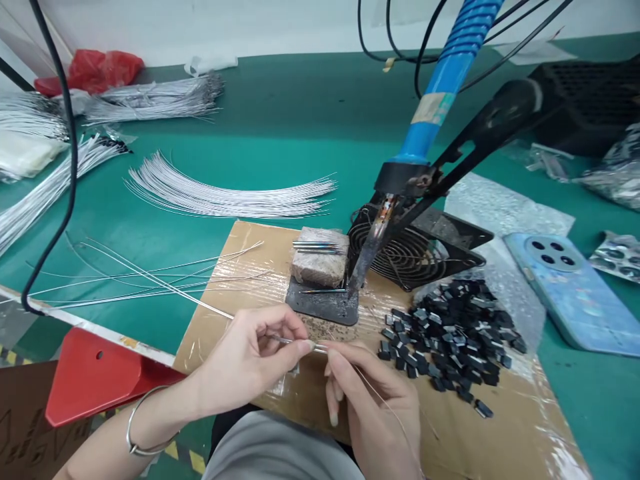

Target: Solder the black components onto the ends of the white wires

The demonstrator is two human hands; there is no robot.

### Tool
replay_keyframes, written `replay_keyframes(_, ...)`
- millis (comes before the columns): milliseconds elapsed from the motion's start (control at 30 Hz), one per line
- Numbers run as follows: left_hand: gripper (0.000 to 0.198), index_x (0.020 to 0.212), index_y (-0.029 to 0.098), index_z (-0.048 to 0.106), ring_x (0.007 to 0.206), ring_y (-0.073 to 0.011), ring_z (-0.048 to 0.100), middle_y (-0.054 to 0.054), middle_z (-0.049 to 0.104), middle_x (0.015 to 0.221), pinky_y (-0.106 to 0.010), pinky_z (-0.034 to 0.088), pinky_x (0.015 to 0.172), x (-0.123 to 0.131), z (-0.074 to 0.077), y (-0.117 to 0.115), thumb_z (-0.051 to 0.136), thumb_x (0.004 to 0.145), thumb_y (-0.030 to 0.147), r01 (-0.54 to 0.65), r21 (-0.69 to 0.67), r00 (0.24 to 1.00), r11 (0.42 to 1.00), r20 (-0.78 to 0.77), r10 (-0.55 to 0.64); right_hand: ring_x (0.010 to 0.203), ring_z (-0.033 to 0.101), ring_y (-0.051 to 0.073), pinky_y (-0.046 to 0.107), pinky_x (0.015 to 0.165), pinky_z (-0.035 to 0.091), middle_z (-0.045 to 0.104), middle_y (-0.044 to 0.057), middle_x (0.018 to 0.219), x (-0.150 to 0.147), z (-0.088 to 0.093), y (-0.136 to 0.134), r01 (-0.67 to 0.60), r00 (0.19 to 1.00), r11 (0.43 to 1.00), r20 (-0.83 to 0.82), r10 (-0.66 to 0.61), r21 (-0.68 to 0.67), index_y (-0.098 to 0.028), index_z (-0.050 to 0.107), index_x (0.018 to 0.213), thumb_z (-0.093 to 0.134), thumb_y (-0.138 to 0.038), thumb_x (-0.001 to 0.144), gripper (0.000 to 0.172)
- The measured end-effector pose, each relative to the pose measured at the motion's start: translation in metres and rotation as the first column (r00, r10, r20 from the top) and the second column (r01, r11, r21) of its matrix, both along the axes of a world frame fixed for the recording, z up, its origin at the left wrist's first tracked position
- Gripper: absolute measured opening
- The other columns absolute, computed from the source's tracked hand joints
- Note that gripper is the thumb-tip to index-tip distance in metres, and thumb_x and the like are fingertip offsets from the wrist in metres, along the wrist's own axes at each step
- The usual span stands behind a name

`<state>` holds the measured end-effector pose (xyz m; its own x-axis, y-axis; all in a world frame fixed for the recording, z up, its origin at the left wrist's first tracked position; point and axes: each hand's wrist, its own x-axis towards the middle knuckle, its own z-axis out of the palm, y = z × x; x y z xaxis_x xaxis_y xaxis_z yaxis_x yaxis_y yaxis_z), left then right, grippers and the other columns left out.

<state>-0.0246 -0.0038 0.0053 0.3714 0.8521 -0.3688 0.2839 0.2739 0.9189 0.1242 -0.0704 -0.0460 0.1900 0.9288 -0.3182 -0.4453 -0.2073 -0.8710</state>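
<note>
Steadily, you pinch a few thin white wires point(214, 309) between both hands, low over the brown cardboard sheet point(525, 417).
Your left hand point(250, 357) grips the wires between thumb and forefinger, their long tails running back to the left across the green tabletop point(280, 150); your right hand point(373, 393) closes thumb and forefinger on their near end, the fingertips of both hands almost meeting, while a fine pale strand point(387, 403) crosses your right hand. Beyond your fingers, the blue-handled soldering iron point(425, 127) slants down to a dark metal plate point(325, 309) beside a beige block point(320, 270), and small black rectangular connectors point(450, 333) lie heaped to your right, near a light-blue phone point(583, 290).
</note>
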Motion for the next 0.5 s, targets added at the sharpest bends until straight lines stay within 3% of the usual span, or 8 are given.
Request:
replay_keyframes(167,0.012,0.08,0.014,0.063,0.06,-0.0091,0.042,0.002,0.057,0.07,-0.021,0.033,0.053,0.0008,-0.0014,-0.0036,0.068,0.087,0.021,-0.018,0.002,0.999,1.0,0.035,0.018,0.042,0.046,0.005,0.018,0.038,0.033,0.056,-0.003,0.066,-0.0015,0.0029,0.0014,0.017,0.997,0.998,-0.071,-0.021,-0.057,-0.025,0.084,0.085,0.082,-0.038,0.079,0.015)
replay_keyframes(500,0.018,0.084,0.015,0.06,0.059,-0.0098,0.037,0.002,0.056,0.072,-0.025,0.028,0.052,-0.0014,-0.0056,-0.01,0.062,0.093,0.03,0.014,0.032,1.0,0.999,-0.014,-0.013,0.038,0.044,0.003,0.02,0.04,0.025,0.056,-0.003,0.06,-0.0003,0.0054,0.0005,-0.009,0.994,0.995,-0.107,-0.001,-0.097,-0.022,0.082,0.08,0.083,-0.039,0.078,0.017)
